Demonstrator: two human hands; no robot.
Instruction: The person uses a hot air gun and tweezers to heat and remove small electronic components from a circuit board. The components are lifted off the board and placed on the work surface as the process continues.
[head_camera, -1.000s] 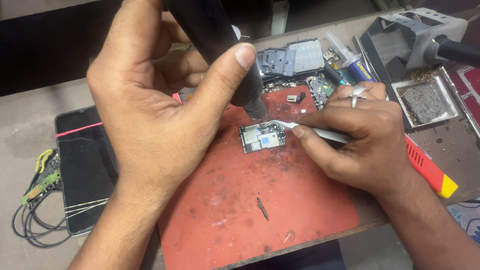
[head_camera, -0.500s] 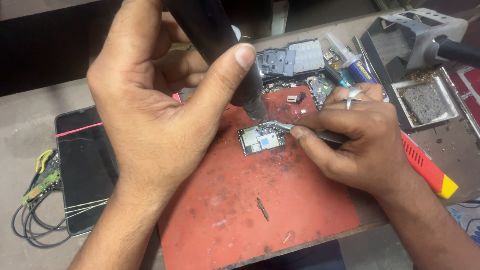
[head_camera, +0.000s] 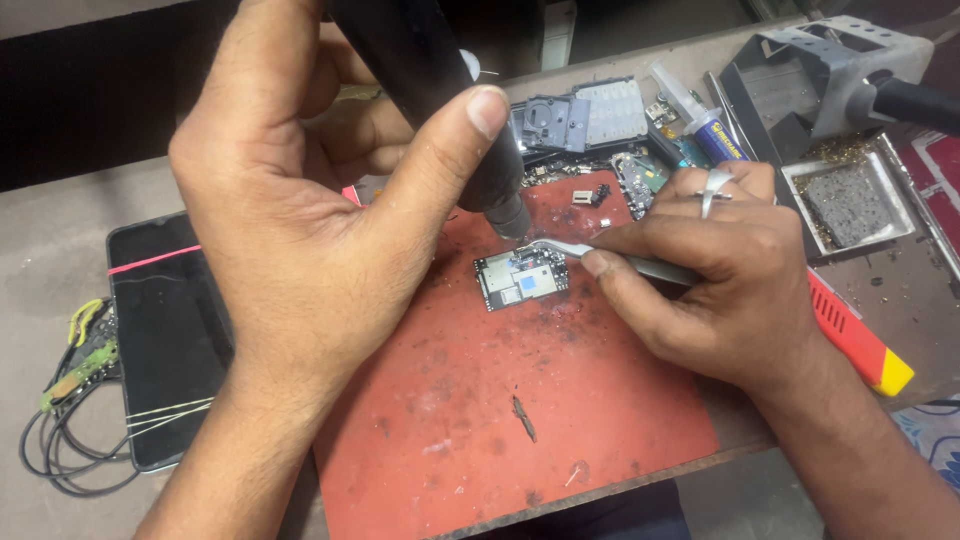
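On the red work mat, near its upper middle, lies a small phone circuit board — flat, with a blue patch and silver shields facing up. Above it the left hand grips a thick black hot-air tool, its fingers wrapped around the barrel and the thumb pressed along its side; the metal nozzle points down just above the board's upper edge. From the right comes the right hand, fingers pinched together on a pair of silver tweezers whose curved tips rest at the board's upper right corner. A ring sits on one finger of that hand.

Under the right hand a red screwdriver handle with a yellow end lies on the table. Beyond the mat are a grey phone frame, loose small parts and a glue tube with a blue label. Far right stands a metal tray holding a grey sponge, beside a grey metal tool stand. Left of the mat lies a dark phone face up with a pink strip across it — next to it, a tangle of black cables with a yellow-green connector. A small dark scrap lies lower on the mat.
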